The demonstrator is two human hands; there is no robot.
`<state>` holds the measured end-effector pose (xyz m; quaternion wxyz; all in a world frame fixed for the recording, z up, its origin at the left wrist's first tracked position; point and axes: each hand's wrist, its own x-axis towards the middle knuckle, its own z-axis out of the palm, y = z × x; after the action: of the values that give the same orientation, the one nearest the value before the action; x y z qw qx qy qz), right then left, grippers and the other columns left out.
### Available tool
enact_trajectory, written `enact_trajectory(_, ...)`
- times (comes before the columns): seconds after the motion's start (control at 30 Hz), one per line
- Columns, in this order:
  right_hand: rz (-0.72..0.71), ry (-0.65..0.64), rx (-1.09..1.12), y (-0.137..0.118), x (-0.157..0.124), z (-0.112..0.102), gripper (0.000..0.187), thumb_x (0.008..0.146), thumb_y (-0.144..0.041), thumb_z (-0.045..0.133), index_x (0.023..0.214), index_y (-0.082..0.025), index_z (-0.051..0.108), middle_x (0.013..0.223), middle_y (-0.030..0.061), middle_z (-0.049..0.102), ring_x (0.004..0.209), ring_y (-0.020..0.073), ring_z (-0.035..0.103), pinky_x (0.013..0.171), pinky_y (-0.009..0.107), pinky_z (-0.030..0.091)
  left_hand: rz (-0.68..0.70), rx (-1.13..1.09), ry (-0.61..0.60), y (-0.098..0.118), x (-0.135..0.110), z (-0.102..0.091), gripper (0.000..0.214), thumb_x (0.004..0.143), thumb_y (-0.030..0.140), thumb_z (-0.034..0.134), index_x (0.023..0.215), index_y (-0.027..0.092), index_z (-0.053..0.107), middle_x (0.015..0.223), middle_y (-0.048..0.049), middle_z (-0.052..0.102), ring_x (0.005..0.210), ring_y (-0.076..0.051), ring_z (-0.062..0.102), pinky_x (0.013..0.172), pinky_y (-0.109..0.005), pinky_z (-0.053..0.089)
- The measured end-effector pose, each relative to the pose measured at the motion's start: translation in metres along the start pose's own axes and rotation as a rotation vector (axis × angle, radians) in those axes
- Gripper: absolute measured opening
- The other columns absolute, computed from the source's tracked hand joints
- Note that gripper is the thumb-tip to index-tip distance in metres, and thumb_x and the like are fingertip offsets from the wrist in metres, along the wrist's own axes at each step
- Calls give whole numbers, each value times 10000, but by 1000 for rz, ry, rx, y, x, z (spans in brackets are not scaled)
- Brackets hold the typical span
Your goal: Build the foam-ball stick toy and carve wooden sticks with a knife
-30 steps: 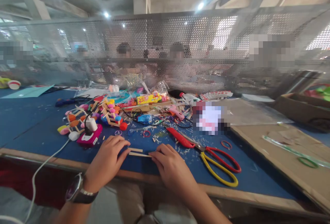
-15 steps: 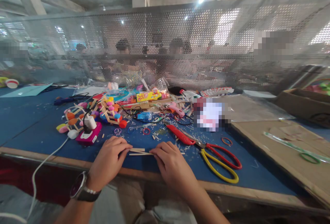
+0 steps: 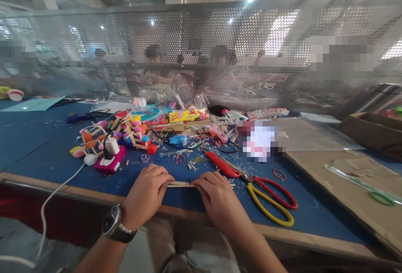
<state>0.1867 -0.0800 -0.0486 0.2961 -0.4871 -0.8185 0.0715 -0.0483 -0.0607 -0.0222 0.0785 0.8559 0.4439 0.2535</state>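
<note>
Thin pale wooden sticks [image 3: 180, 184] lie level just above or on the blue table, side by side, spanning the gap between my hands. My left hand [image 3: 150, 195], with a watch on its wrist, pinches their left end. My right hand [image 3: 218, 195] closes its fingertips on them farther right, and a stick end pokes out beyond it. The fingers hide how the sticks meet. Right of my right hand rest scissors [image 3: 248, 177] with one red and one yellow handle, a red cover lying along the blades.
A magenta power adapter [image 3: 109, 160] with a white plug and cable stands left. Behind it are stick frames with coloured pompoms [image 3: 136, 132]. A pink glue gun [image 3: 217, 134], scraps and packets lie at the back. Cardboard [image 3: 317, 181] covers the right side. A perforated screen [image 3: 188, 34] rises behind.
My left hand has moved right, towards my right hand. The sticks, earlier splayed apart at the left, now lie closely lined up. The view has shifted slightly.
</note>
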Motion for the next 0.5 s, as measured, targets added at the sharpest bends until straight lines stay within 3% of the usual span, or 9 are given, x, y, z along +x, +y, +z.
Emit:
enact_trajectory(0.2, -9, 56, 41, 1, -3, 2, 289, 1012, -97, 508, 1060, -205, 772, 1011, 93, 739, 889, 256, 620, 826, 400, 497, 18, -28, 68, 0, -4, -1, 230, 950, 70, 497, 980, 200, 684, 976, -54, 706, 965, -238, 625, 888, -401, 506)
enact_trajectory(0.5, 56, 104, 39, -2, -6, 4, 294, 999, -91, 512, 1068, -217, 768, 999, 89, 741, 896, 264, 629, 833, 413, 493, 44, -20, 69, 1, -7, -2, 202, 920, 104, 546, 992, 205, 705, 998, -64, 699, 974, -241, 632, 896, -406, 517)
